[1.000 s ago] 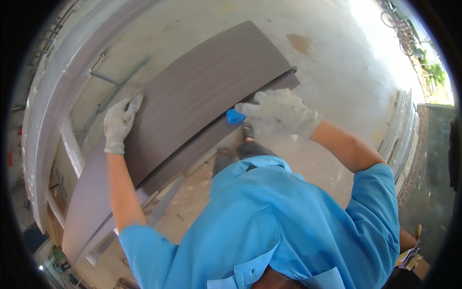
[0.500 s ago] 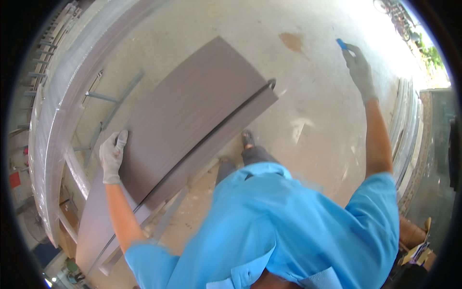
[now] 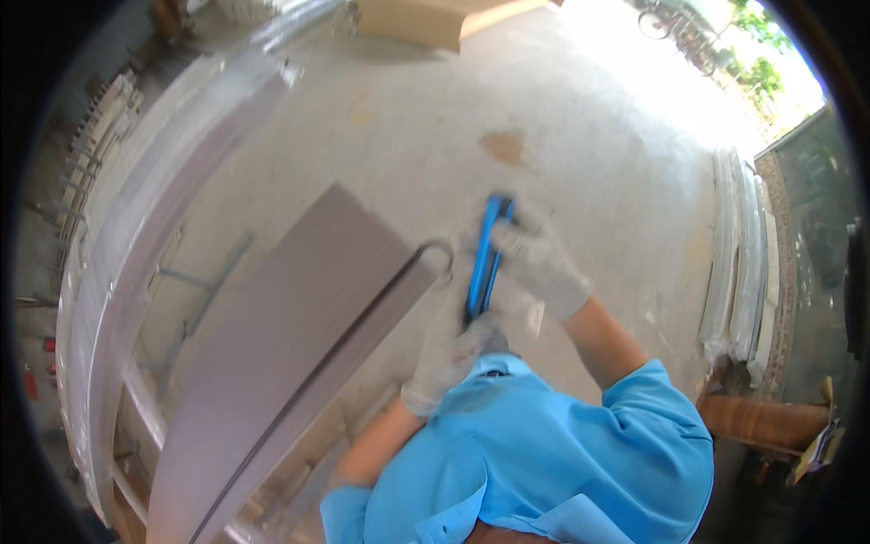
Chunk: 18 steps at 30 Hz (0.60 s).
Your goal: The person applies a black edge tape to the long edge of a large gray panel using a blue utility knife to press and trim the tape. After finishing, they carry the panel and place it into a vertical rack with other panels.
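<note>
In front of my body, both gloved hands are at a blue-and-black utility knife [image 3: 484,261], which points away from me at a slight tilt. My right hand [image 3: 541,260] is closed around its far part. My left hand [image 3: 444,361] is closed at its near end, the fingers blurred by motion. To the left lies a long grey-brown panel [image 3: 294,295], raised off the floor, with a groove along its right side. A dark strip [image 3: 340,342] runs in that groove, and its far end curls out in a loop past the panel's corner.
A plastic-wrapped stack of long panels [image 3: 122,272] stands at the left, beside a grey metal stand [image 3: 201,288]. Far ahead is a cardboard box [image 3: 408,23]. Wrapped lengths [image 3: 739,263] lie at the right, near a brown roll [image 3: 766,422].
My left hand has let go of the panel's left edge and come to the knife. My right hand has swung inward from the far right with the knife. The view has shifted.
</note>
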Tool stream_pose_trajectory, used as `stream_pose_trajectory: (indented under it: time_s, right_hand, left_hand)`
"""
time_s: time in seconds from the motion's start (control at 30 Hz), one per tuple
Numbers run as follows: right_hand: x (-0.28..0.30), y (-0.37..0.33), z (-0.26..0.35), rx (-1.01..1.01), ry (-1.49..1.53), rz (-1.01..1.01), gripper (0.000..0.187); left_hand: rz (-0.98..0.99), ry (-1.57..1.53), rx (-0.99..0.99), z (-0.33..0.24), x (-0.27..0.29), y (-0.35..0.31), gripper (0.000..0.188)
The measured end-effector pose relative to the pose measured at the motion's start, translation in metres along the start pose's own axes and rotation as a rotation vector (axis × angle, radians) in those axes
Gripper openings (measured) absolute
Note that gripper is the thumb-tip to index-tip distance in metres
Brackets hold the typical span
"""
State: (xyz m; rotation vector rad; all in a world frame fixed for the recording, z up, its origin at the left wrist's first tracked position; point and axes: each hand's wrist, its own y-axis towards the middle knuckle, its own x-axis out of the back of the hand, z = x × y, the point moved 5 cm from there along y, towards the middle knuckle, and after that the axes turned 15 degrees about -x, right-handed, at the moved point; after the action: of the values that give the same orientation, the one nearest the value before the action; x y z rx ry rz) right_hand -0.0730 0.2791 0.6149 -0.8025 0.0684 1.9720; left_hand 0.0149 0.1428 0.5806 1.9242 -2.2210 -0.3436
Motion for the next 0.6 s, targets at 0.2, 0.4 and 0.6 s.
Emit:
stream_pose_trajectory:
  time_s: [0.2,0.4,0.6]
  right_hand:
    - [0.116,-0.007,0.065,-0.114,-1.362,0.195,0.040]
    - [0.180,-0.005,0.042,-0.325,-1.340,0.356,0.039]
    - [0.223,0.028,0.050,-0.487,-0.982,0.000,0.028]
  left_hand:
    - [0.279,0.501,0.168,0.051,-0.021,0.043,0.032]
    - [0.066,0.473,-0.100,0.092,-0.062,0.068,0.038]
    - [-0.555,0.303,0.483,0.185,-0.029,-0.015,0.051]
